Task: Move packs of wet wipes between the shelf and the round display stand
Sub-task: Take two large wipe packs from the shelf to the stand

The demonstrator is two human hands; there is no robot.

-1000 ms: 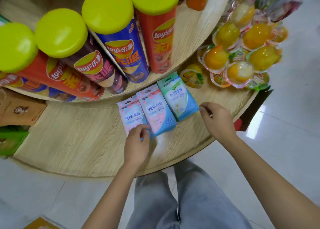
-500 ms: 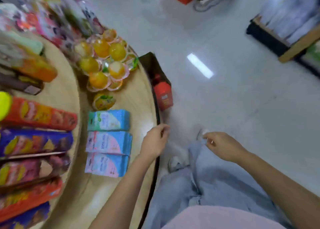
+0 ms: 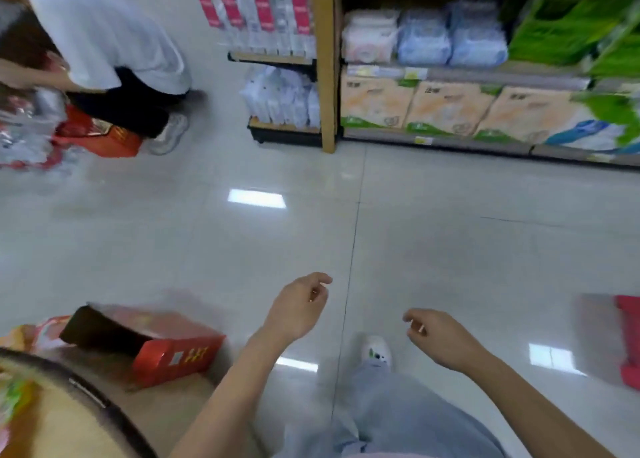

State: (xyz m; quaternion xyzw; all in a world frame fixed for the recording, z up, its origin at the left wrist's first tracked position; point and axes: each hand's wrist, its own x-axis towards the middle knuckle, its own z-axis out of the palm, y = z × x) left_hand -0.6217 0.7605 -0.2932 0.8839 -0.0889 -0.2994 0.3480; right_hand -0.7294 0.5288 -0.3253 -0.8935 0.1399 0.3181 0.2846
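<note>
I face the shop aisle, away from the round display stand (image 3: 86, 393), of which only the dark curved rim shows at the bottom left. My left hand (image 3: 298, 307) hangs over the floor with fingers loosely curled and holds nothing. My right hand (image 3: 438, 336) is beside it, also loosely curled and holding nothing. Across the aisle stands the shelf (image 3: 327, 62) with blurred soft packs in pink and blue (image 3: 424, 36) on its upper level. No pack of wet wipes on the stand is in view.
A red cardboard box (image 3: 173, 352) lies on the floor by the stand. A person in a white top (image 3: 100, 28) crouches at the far left beside a red box (image 3: 100, 139). Tissue packs (image 3: 450, 109) fill the low shelf. A red object (image 3: 628, 340) sits at the right edge.
The view has swung from the stand, where three wipes packs lay, round to the aisle and shelf. Both hands have left the stand's surface and now hang over the floor holding nothing.
</note>
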